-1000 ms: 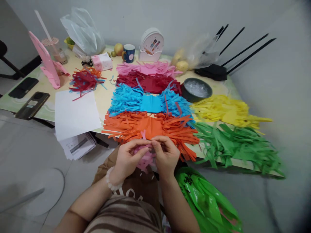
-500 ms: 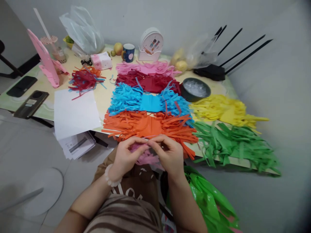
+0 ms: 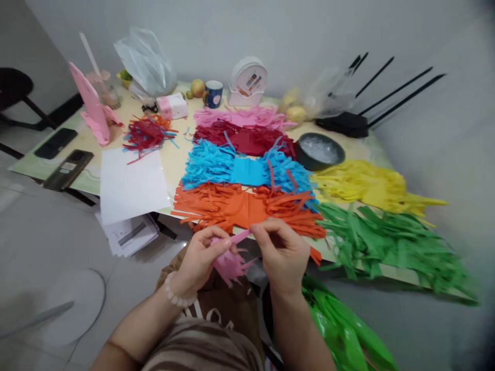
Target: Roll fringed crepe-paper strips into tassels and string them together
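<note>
While a row of fringed bundles lies across the counter (image 3: 175, 165), the person sits up close w/ both hands busy just off the near edge, above the lap. L. hand (image 3: 203, 257) is nearly closed, thumb & fingers pinching a pink fringed piece (image 3: 230, 268) that hangs down below it, loose strands dangling. R. hand (image 3: 284, 252) has thumb & forefinger pressed tog. on the end of one pink strip (image 3: 242, 236), other fingers curled in; the strip runs straight btwn the two hands, which are a little apart. White bead bracelet (image 3: 176, 292) on the L. wrist.

Right beyond the hands is the orange bundle (image 3: 251, 206), then blue (image 3: 247, 171), dark red (image 3: 247, 141) & a pink bundle (image 3: 242, 117) at the back. Yellow bundle (image 3: 375, 193) & green bundle (image 3: 390, 242) lie off to the R., the green drooping over the edge. Dark bowl (image 3: 309, 164) sits beside the blue & red ones, w/ clear stuff inside, can't tell what. Over L.: a heap of mixed scraps (image 3: 149, 135), a white sheet (image 3: 131, 183) overhanging the edge, plus 2 phones. Green plastic bag (image 3: 340, 330) is down by the R. forearm.
</note>
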Available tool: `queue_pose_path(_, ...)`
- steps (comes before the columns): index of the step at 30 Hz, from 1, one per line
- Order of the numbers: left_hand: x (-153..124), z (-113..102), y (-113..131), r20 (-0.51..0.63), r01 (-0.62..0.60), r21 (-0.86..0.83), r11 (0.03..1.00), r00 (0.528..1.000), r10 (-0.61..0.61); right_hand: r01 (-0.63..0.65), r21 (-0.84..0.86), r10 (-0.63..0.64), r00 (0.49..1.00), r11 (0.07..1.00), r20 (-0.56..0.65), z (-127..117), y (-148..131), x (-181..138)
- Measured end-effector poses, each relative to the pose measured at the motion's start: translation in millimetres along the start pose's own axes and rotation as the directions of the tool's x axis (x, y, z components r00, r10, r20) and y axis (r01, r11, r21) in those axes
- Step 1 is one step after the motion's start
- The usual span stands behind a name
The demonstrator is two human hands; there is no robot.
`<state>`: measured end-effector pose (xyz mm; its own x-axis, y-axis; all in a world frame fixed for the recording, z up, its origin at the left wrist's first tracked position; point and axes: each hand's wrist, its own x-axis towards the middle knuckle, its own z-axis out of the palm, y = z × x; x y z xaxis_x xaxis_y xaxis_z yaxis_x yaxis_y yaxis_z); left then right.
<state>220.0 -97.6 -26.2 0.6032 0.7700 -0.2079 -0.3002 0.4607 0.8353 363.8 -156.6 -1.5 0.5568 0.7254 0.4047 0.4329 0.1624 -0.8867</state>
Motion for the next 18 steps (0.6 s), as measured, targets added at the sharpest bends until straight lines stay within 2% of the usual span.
queue_pose_path(2, -2.7, -32.8, 34.3, -0.069, -0.030, 0.206, 0.978, 0.997, 0.045, -0.030, 0.068, 0.024, 0.995, 0.997, 0.092, -2.5, 4.0, -6.3)
queue_pose_path(3, -1.7, -55.3, 59.0, -0.148, -0.077, 0.353, 0.932, 0.980, 0.137, -0.048, 0.101, 0.034, 0.991, 0.994, 0.131, -4.7, 7.1, -9.4)
queue_pose_path(4, 1.4, -79.9, 87.9, -0.230, -0.129, 0.526, 0.841, 0.930, 0.287, -0.063, 0.123, 0.043, 0.986, 0.990, 0.158, -7.0, 10.9, -12.2)
queue_pose_path(5, 7.0, -105.1, 119.3, -0.278, -0.175, 0.713, 0.679, 0.819, 0.502, -0.071, 0.135, 0.047, 0.984, 0.988, 0.169, -8.9, 15.1, -14.3)
queue_pose_path(6, 15.6, -128.8, 151.0, -0.239, -0.154, 0.882, 0.445, 0.668, 0.705, -0.075, 0.136, 0.051, 0.984, 0.988, 0.171, -10.2, 19.3, -15.9)
queue_pose_path(7, 27.3, -149.6, 180.9, -0.128, -0.043, 0.984, 0.172, 0.505, 0.854, -0.079, 0.132, 0.056, 0.984, 0.988, 0.169, -10.7, 23.2, -16.7)
queue_pose_path(8, 42.4, -166.1, 206.6, -0.012, 0.137, 0.989, -0.048, 0.402, 0.916, -0.085, 0.125, 0.063, 0.984, 0.988, 0.166, -10.5, 26.6, -16.8)
queue_pose_path(9, 60.3, -177.8, 226.5, 0.047, 0.284, 0.939, -0.191, 0.446, 0.894, -0.091, 0.117, 0.070, 0.983, 0.989, 0.168, -9.9, 29.3, -16.4)
queue_pose_path(10, 80.5, -184.5, 239.7, 0.055, 0.298, 0.925, -0.235, 0.507, 0.860, -0.092, 0.108, 0.073, 0.983, 0.990, 0.169, -9.2, 31.2, -15.6)
queue_pose_path(12, 123.8, -185.1, 245.9, 0.045, 0.272, 0.898, -0.345, 0.723, 0.689, -0.083, 0.073, 0.070, 0.984, 0.994, 0.165, -9.5, 33.2, -13.6)
queue_pose_path(13, 145.0, -180.7, 241.0, 0.043, 0.243, 0.897, -0.370, 0.784, 0.620, -0.075, 0.050, 0.066, 0.985, 0.996, 0.157, -11.3, 33.7, -12.8)
queue_pose_path(15, 181.5, -167.5, 222.4, 0.053, 0.197, 0.891, -0.408, 0.850, 0.525, -0.065, -0.002, 0.064, 0.989, 0.998, 0.132, -19.5, 34.9, -12.4)
queue_pose_path(18, 213.1, -145.7, 194.4, 0.076, 0.139, 0.894, -0.426, 0.891, 0.448, -0.062, -0.092, 0.071, 0.993, 0.994, 0.095, -46.5, 43.0, -12.5)
